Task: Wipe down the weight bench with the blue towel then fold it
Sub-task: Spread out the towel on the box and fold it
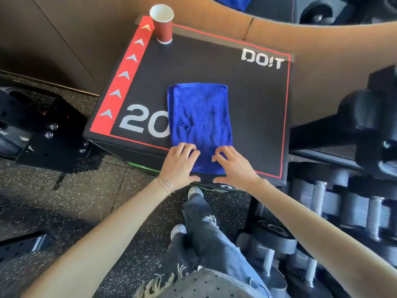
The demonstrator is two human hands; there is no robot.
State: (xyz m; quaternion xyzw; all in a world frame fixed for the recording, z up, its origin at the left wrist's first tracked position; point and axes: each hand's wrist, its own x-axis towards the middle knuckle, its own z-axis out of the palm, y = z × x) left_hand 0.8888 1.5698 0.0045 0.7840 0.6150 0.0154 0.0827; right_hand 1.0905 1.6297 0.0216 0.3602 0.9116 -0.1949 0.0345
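**gymrat_42:** Ripped jeans (214, 244) and sneakers right at the bottom, so the person's standing tight against the near side of the padded box (257, 104). Why fold there and not in the air?

**towel_nerd:** Flat surface does the work for you. That blue towel (199, 112) lies as a tall rectangle in the middle of the box top, covering part of the big "20", and you can see stacked layers along its left edge (so I'd guess it's been doubled at least once). Wiping looks done to me; this is the folding half.

**gymrat_42:** And the hands?

**towel_nerd:** Left hand (179, 163) is on the near left corner and right hand (234, 167) on the near right corner. Fingers are bent down onto the cloth, thumbs tucked under the hem at the box edge. Reads as a pinch on both corners, not flat palms. One hand per corner keeps the hem straight if it's carried away from the body onto the far end.

**gymrat_42:** Anything in the way?

**towel_nerd:** Paper cup (162, 24) sits upright on the far left corner, well apart from the towel. Dumbbells (322, 196) are racked off to the right, below the box top. Neither should matter.
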